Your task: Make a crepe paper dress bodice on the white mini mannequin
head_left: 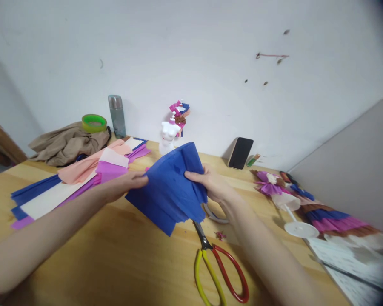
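A folded sheet of blue crepe paper (pixel 175 182) is held up over the table between my two hands. My left hand (pixel 126 186) pinches its left edge, thumb and fingers pressed together. On the right side, my right hand (pixel 212 182) grips the paper with the thumb on top and the fingers behind. The lower edge of the paper looks uneven. Under it lie scissors (pixel 205 244) with one yellow and one red handle, their blade tips hidden by the paper. A roll of tape (pixel 215 219) sits partly behind my right hand.
Pink, white, purple and blue paper strips (pixel 79 182) lie at left, near a brown cloth (pixel 67 142), green tape roll (pixel 94 123) and bottle (pixel 117 117). White mannequins (pixel 170 131) stand at the back. A phone (pixel 240 153) leans on the wall; paper dresses (pixel 335 216) lie right.
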`<state>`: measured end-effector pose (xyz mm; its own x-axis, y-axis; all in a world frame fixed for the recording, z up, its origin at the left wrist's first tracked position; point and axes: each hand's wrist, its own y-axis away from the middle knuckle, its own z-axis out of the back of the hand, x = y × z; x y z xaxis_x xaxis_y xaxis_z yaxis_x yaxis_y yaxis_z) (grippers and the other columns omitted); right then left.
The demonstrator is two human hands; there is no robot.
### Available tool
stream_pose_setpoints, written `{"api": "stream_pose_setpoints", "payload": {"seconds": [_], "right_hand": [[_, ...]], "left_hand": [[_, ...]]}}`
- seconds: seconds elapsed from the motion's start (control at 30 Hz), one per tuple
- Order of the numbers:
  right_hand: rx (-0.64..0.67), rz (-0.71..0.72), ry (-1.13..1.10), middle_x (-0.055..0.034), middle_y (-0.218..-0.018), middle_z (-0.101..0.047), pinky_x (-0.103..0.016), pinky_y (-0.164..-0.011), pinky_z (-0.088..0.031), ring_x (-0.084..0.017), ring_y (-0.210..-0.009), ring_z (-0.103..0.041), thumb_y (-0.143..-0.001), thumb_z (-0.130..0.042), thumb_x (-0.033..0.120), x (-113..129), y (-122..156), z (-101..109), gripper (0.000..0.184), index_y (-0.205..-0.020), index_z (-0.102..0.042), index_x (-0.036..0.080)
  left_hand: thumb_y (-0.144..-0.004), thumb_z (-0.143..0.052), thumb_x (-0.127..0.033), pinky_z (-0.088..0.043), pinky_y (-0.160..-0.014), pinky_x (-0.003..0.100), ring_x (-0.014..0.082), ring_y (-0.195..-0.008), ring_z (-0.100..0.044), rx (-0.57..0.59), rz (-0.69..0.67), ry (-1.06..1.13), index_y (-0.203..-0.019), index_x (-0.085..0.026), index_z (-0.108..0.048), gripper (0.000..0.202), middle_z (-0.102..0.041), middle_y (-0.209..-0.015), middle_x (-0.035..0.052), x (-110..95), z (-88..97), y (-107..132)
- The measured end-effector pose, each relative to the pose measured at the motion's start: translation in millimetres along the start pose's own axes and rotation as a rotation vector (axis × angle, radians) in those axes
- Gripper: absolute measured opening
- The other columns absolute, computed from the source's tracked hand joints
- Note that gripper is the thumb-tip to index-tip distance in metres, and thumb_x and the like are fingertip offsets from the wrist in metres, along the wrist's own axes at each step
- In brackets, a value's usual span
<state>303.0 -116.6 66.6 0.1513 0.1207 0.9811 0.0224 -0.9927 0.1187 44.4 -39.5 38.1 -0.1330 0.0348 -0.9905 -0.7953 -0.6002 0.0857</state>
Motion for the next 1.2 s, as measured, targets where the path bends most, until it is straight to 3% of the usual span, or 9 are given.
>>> {"api": "stream_pose_setpoints", "payload": {"seconds": [0.07,0.17,0.43,0.7,0.87,0.97,1.07,1.13,1.2], "right_hand": [[-0.014,-0.017,-0.010,-0.0041,-0.072,-0.077,-0.031,-0.068,-0.057,-0.017,-0.063,-0.069,-0.052,-0.092,0.039,-3,-2,-1,0.036,-0.075,-0.075,0.018],[-0.034,-0.040,-0.001,-0.0058,-0.074,-0.078,-0.031,-0.068,-0.058,-0.018,-0.064,-0.070,-0.054,-0.092,0.041,-5,-5,-1,0.036,-0.077,-0.075,0.018],[-0.065,-0.138,-0.015,-0.0051,-0.071,-0.077,-0.033,-0.069,-0.059,-0.020,-0.064,-0.072,-0.058,-0.090,0.038,-36,-3,11,0.031,-0.076,-0.074,0.018],[-0.109,-0.080,-0.038,-0.0047,-0.080,-0.078,-0.037,-0.082,-0.056,-0.022,-0.073,-0.072,-0.059,-0.086,0.040,-73,7,19,0.035,-0.084,-0.073,0.020],[-0.218,0.187,0.382,-0.0074,-0.102,-0.074,-0.045,-0.091,-0.052,-0.027,-0.095,-0.068,-0.071,-0.071,0.031,-79,7,19,0.049,-0.119,-0.065,0.023],[-0.305,0.442,0.856,-0.0150,-0.119,-0.066,-0.050,-0.096,-0.048,-0.033,-0.112,-0.060,-0.079,-0.063,0.027,-77,15,12,0.036,-0.115,-0.065,0.021],[-0.136,0.508,1.214,-0.0142,-0.097,-0.067,-0.047,-0.088,-0.049,-0.030,-0.096,-0.062,-0.090,-0.057,0.036,-75,29,-6,0.021,-0.089,-0.068,0.018],[0.006,0.443,1.383,-0.0131,-0.093,-0.065,-0.044,-0.081,-0.049,-0.029,-0.089,-0.061,-0.086,-0.065,0.045,-75,35,-19,0.029,-0.088,-0.067,0.017],[0.094,0.382,1.470,-0.0113,-0.090,-0.065,-0.040,-0.077,-0.048,-0.027,-0.087,-0.061,-0.084,-0.067,0.037,-78,37,-28,0.021,-0.087,-0.066,0.017]], "left_hand": [[-0.070,-0.082,-0.046,-0.055,-0.088,0.036,0.0267,-0.094,-0.072,0.036,0.127,0.034,-0.099,-0.020,-0.076,0.040,-0.079,-0.100,0.0053,3,-5.3,0],[-0.062,-0.088,-0.038,-0.056,-0.084,0.036,0.0258,-0.086,-0.073,0.016,0.177,0.091,-0.088,-0.017,-0.078,0.035,-0.080,-0.092,0.0065,9,-0.4,-1],[-0.066,-0.087,-0.040,-0.054,-0.097,0.038,0.0289,-0.103,-0.072,-0.053,0.284,0.247,-0.106,-0.017,-0.075,0.048,-0.077,-0.110,0.0125,28,35.1,-1],[-0.064,-0.088,-0.030,-0.056,-0.092,0.037,0.0273,-0.098,-0.073,-0.056,0.309,0.185,-0.111,-0.019,-0.074,0.051,-0.077,-0.111,0.0106,37,39.1,-1],[-0.064,-0.088,-0.031,-0.056,-0.090,0.035,0.0256,-0.092,-0.074,-0.129,0.341,0.252,-0.102,-0.016,-0.077,0.042,-0.079,-0.101,0.0107,39,32.8,-1],[-0.061,-0.089,-0.032,-0.056,-0.087,0.032,0.0245,-0.089,-0.074,-0.167,0.343,0.238,-0.097,-0.017,-0.078,0.040,-0.079,-0.098,0.0090,38,28.6,-2],[-0.059,-0.090,-0.036,-0.058,-0.084,0.034,0.0251,-0.084,-0.074,-0.178,0.367,0.186,-0.091,-0.016,-0.078,0.039,-0.080,-0.094,0.0091,37,25.5,-3],[-0.057,-0.090,-0.038,-0.058,-0.084,0.035,0.0261,-0.085,-0.074,-0.170,0.366,0.166,-0.091,-0.016,-0.078,0.042,-0.080,-0.094,0.0095,37,24.2,-3],[-0.057,-0.090,-0.039,-0.058,-0.084,0.036,0.0268,-0.085,-0.074,-0.161,0.359,0.163,-0.093,-0.017,-0.078,0.044,-0.080,-0.094,0.0095,38,23.6,-3]]}}
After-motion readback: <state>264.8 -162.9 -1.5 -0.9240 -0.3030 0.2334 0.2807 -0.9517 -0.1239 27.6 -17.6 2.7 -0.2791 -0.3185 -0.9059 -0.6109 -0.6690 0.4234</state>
